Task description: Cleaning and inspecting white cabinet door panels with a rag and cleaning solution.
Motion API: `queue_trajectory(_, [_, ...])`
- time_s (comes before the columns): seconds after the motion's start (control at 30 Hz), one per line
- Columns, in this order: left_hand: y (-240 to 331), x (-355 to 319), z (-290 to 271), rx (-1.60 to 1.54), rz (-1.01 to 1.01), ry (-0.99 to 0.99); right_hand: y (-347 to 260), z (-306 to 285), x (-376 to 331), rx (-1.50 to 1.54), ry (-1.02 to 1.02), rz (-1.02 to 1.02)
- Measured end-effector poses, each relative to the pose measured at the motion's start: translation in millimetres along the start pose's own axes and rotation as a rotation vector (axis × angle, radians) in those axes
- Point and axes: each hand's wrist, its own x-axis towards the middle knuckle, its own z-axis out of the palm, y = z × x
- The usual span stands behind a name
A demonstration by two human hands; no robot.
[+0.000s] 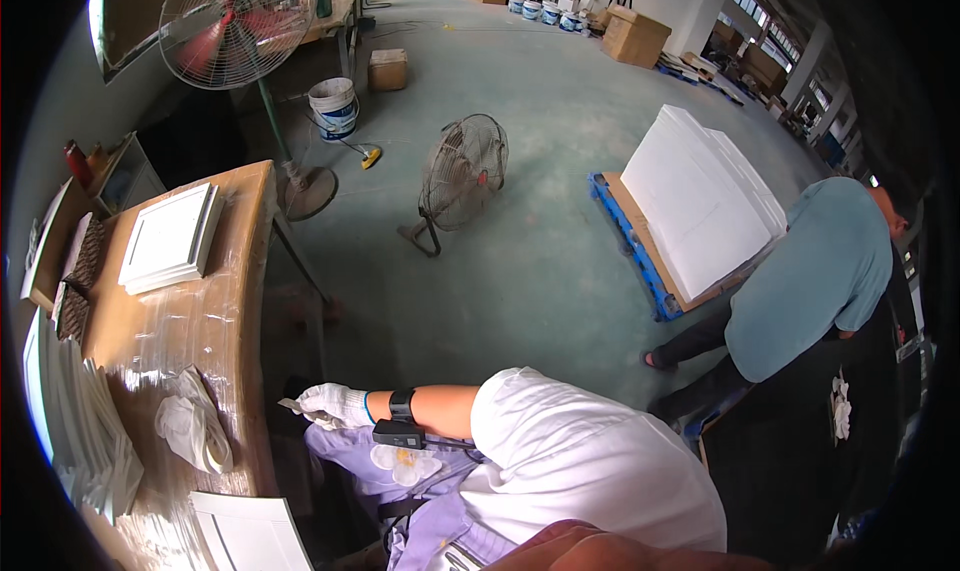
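Small pale flat strip [291, 405], thin and light-coloured, sat in the left hand [335, 405], which wore a white knitted glove. It was held just off the near edge of the long wooden workbench wrapped in clear film [215, 301], below the bench top. Gloved fingers were curled shut in a pinch on one end of it, the rest poking out toward the bench; too small to tell what the strip was made of. Right hand wasn't in view. My read: keep the pinch firm and close to the end, wrist level, and keep the strip's free end from catching the bench edge. The black band and clip-on device on the wrist [400, 423] sat against the purple apron [440, 511] and could snag there. Around it: big white panels [700, 206] leaned on a blue pallet [630, 251] well off to the right, with a co-worker in a teal shirt [810, 281] bent over beside them. A tall pedestal fan with red blades [235, 16] stood by the bench's far end, a low floor fan [462, 171] out on the green floor. On the bench: a stack of white framed panels [170, 236] at the far end, and a crumpled white cloth [190, 431] nearest the hand. A white bucket [333, 106] and a cardboard box [388, 69] sat far back. Nothing stood between hand and bench but the edge itself.
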Motion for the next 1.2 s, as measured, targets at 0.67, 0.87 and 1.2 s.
queue_trajectory(0.67, [20.7, -57.8, -13.3, 0.072, -0.421, -0.1, -17.2, 25.7, -11.2, 0.059, -0.081, 0.078])
queue_trajectory(0.87, [53.0, -35.0, -30.1, -0.007, -0.381, -0.117, -9.0, 46.2, -10.2, -0.022, -0.214, 0.148])
queue_trajectory(1.2, [78.1, 2.9, -16.0, -0.142, -0.215, -0.107, -11.1, 131.5, 7.7, -0.925, -0.324, 0.071])
